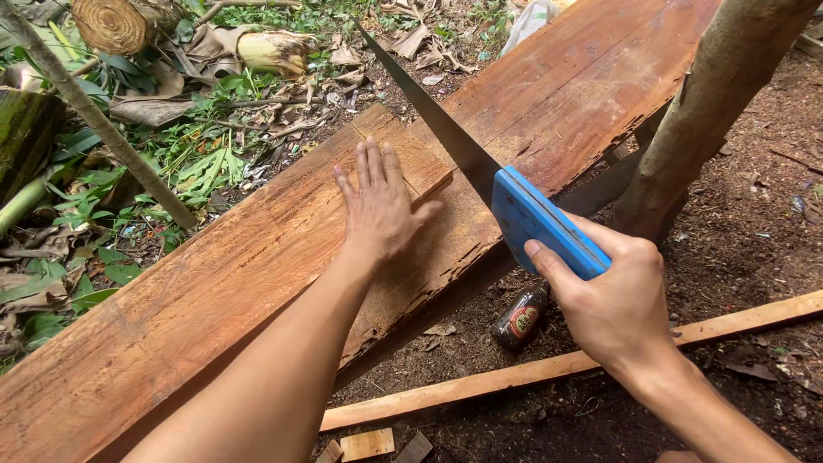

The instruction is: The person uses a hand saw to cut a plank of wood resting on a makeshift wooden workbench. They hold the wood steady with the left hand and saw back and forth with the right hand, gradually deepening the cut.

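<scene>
A long reddish-brown wooden plank [197, 300] runs from the lower left to the upper right. My left hand [379, 206] lies flat on a smaller board [343, 171] stacked on the plank, fingers spread, beside a cut end. My right hand [613, 300] grips the blue handle [540, 221] of a hand saw. The saw's dark blade [429, 107] slants up and away, passing just right of my left hand's fingertips over the plank.
A grey tree trunk [711, 103] leans at the right, close to the saw handle. A thin wooden strip [549, 369] and a dark bottle [520, 317] lie on the dirt below. Cut logs [111, 24], leaves and a slanted pole [103, 129] fill the left.
</scene>
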